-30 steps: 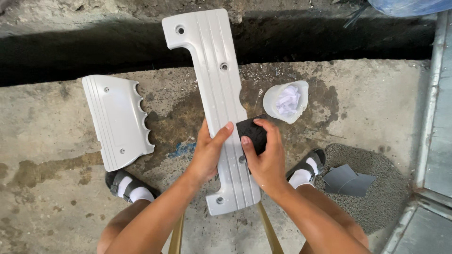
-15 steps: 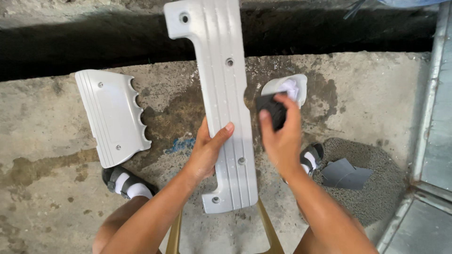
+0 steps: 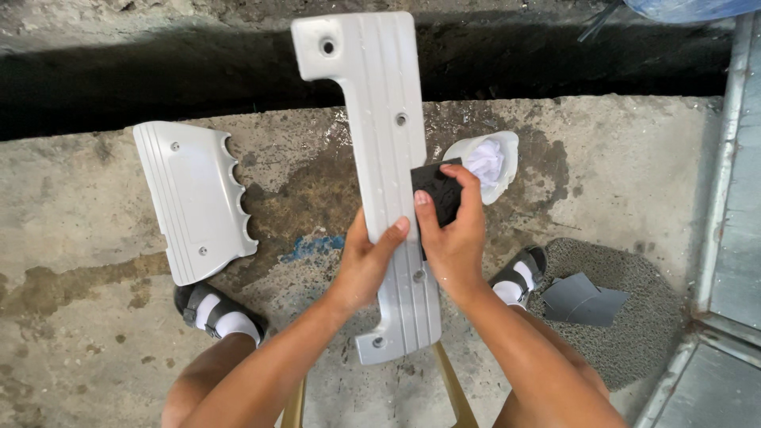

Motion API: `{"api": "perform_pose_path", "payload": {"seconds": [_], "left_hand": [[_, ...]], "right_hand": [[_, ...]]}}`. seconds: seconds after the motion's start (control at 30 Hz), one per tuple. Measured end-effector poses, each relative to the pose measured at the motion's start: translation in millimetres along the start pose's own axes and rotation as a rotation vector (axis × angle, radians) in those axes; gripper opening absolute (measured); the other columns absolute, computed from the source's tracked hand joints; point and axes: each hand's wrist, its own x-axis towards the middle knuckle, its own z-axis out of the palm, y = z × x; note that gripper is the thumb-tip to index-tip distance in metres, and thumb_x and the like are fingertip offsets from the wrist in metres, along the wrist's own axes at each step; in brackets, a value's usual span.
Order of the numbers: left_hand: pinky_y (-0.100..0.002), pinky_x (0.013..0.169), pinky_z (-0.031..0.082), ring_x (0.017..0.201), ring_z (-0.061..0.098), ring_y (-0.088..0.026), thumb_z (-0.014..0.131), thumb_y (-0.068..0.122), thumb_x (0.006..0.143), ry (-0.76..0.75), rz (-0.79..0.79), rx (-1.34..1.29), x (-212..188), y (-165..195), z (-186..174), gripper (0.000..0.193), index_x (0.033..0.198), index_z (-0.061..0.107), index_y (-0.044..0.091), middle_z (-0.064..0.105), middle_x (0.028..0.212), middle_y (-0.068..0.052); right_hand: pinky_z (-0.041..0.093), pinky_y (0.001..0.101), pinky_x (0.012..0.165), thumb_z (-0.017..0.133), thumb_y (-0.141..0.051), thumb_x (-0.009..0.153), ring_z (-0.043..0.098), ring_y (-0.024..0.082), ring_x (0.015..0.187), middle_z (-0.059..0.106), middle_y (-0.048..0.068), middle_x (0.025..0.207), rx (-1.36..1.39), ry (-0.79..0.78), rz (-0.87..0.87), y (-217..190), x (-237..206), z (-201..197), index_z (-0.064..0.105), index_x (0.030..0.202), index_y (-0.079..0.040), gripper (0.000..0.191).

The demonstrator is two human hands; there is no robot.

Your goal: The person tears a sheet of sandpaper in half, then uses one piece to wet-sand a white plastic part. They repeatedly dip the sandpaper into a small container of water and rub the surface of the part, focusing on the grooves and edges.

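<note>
Left hand (image 3: 366, 265) clamps grey ribbed panel (image 3: 380, 158); right hand (image 3: 453, 230) pinches dark sanding pad (image 3: 437, 190) — keep strokes along ribs, pressure even.

Our left hand (image 3: 366, 265) covers part of the long grey ribbed plastic panel (image 3: 380, 143), and our right hand (image 3: 453, 238) hides most of the dark flat abrasive pad (image 3: 436, 186) it grips. At one o'clock, a blue object (image 3: 682, 8) is cut off by the top edge. At four o'clock, the grey metal frame (image 3: 725, 238) runs out of view. The contents of the white plastic cup (image 3: 485, 162) are unclear to us.
</note>
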Motion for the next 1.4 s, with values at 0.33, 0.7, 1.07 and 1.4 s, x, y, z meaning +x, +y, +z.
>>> {"api": "perform_pose_path", "payload": {"seconds": [0.33,0.7,1.07,1.4], "left_hand": [[-0.033,0.101,0.049,0.118,0.058,-0.015,0.066,0.017,0.101,0.004,0.017,0.089,-3.7,11.6,3.4,0.044,0.14,0.049,0.003,0.063,0.129,-0.01],[-0.034,0.096,0.053,0.114,0.061,-0.016,0.067,0.018,0.097,0.061,-0.016,-0.024,2.5,17.3,-2.2,0.05,0.141,0.046,0.004,0.064,0.127,-0.01],[-0.033,0.094,0.054,0.112,0.063,-0.016,0.066,0.017,0.098,0.017,-0.045,-0.004,-1.9,13.8,-4.2,0.049,0.141,0.047,0.004,0.065,0.126,-0.01],[-0.033,0.091,0.055,0.107,0.063,-0.014,0.068,0.018,0.098,0.059,-0.062,0.022,-2.8,10.0,-1.4,0.049,0.139,0.049,0.002,0.065,0.122,-0.01]], "right_hand": [[0.051,0.0369,0.102,0.069,-0.023,0.104,0.064,0.024,0.113,0.064,0.016,0.125,-0.009,0.0,0.014,-6.3,-1.9,-1.6,0.05,0.136,-0.001,0.043],[0.054,0.0367,0.097,0.069,-0.019,0.103,0.065,0.024,0.109,0.065,0.016,0.123,0.016,-0.017,0.02,-13.6,-2.6,1.7,0.051,0.136,-0.001,0.042],[0.053,0.0365,0.1,0.07,-0.022,0.104,0.065,0.025,0.111,0.065,0.016,0.125,0.023,0.014,0.027,-15.2,0.8,0.6,0.051,0.135,-0.001,0.043],[0.052,0.0368,0.1,0.069,-0.024,0.104,0.064,0.025,0.112,0.064,0.016,0.125,0.034,0.001,0.043,-11.1,-4.1,-2.1,0.05,0.136,-0.001,0.044]]}}
